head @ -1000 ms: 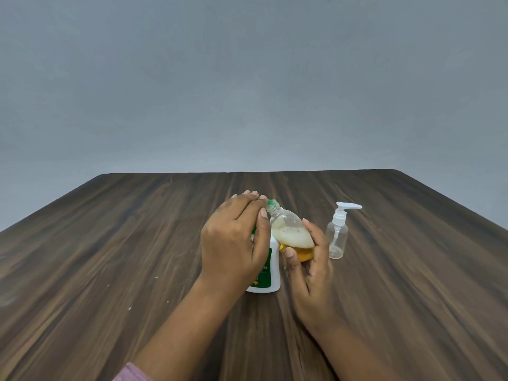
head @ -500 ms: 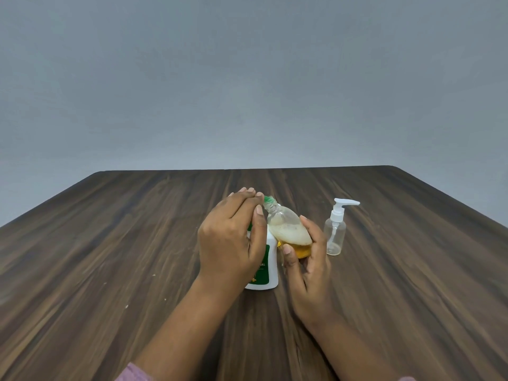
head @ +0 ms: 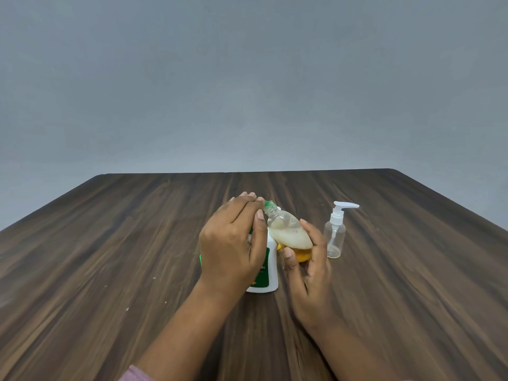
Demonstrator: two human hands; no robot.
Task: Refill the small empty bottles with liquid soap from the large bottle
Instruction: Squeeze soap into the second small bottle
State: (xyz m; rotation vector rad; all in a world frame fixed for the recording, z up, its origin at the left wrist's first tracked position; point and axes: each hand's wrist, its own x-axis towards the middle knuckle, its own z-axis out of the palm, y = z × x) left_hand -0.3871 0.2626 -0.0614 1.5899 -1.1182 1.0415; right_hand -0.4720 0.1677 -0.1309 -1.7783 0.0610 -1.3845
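Observation:
My right hand [head: 308, 273] grips a clear bottle of amber, foamy liquid soap [head: 288, 235], tilted with its neck up and to the left. My left hand [head: 231, 243] reaches over it, thumb and fingertips pinching the bottle's green cap [head: 268, 207]. A white bottle with a green label [head: 268, 268] stands on the table right behind my left hand, mostly hidden by it. A small clear pump bottle [head: 334, 237] with a white pump head stands empty to the right of my right hand, apart from it.
Everything stands on a dark wood-grain table [head: 110, 257] whose far edge meets a plain grey wall. A pink sleeve cuff [head: 134, 375] shows at the bottom edge.
Nearly nothing differs: both hands keep their hold on the tilted soap bottle and its cap, with only a slight shift of the view.

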